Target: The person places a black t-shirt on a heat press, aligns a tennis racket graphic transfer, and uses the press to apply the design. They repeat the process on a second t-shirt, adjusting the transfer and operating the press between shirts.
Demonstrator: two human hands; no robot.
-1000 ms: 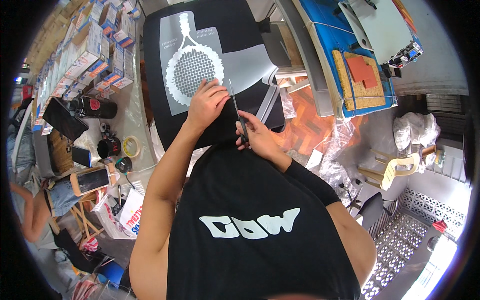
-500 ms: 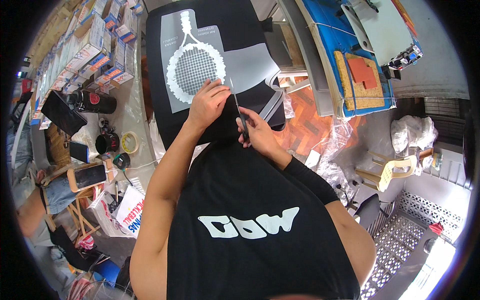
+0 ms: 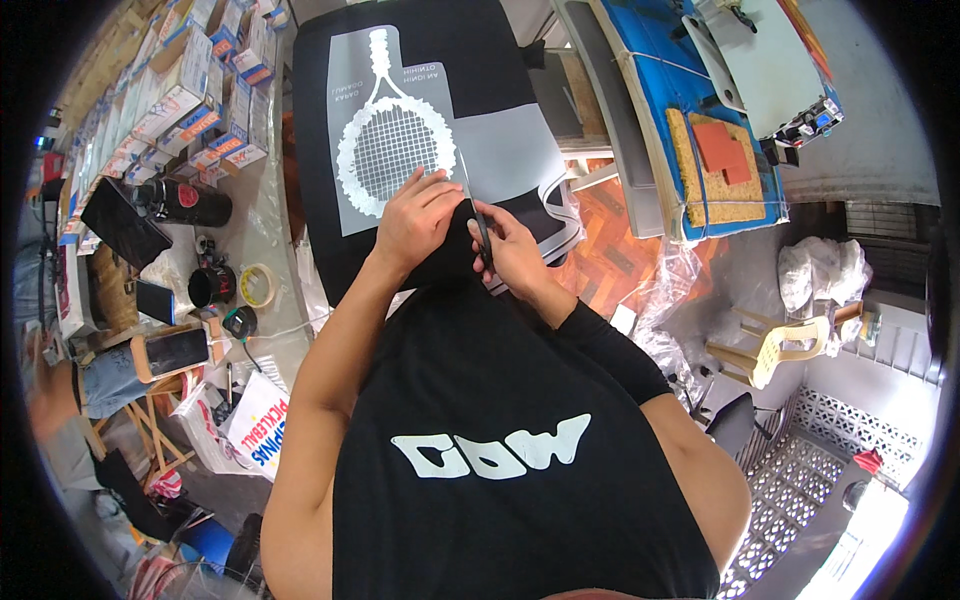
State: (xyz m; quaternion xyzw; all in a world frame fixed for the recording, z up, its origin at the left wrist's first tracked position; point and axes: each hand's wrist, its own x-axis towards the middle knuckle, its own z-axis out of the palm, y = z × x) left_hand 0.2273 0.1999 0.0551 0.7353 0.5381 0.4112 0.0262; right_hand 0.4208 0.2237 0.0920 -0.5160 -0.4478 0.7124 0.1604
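A grey film sheet [image 3: 508,150] with a stepped edge lies on a black cloth-like surface [image 3: 480,45]. It carries a white racket print [image 3: 400,150] with a grid of strings and some small lettering. My left hand [image 3: 418,215] rests on the sheet's near right part, fingers stretched out beside the print. Just to its right, my right hand [image 3: 510,250] grips the black handle of what looks like scissors [image 3: 482,235]. Their thin blade points away from me along the print's right side. Curled film strips [image 3: 560,205] hang at the right edge.
Stacked boxes [image 3: 180,90], a black bottle [image 3: 190,203] and a tape roll [image 3: 258,286] sit on the left table. At right stands a blue-topped table [image 3: 650,60] with an orange-red block [image 3: 720,150]. A person's arm [image 3: 55,390] shows at far left.
The sheet and its print sit slightly lower and to the right in view. Both hands stay close together, and the blade looks narrower. The person's arm at far left has moved.
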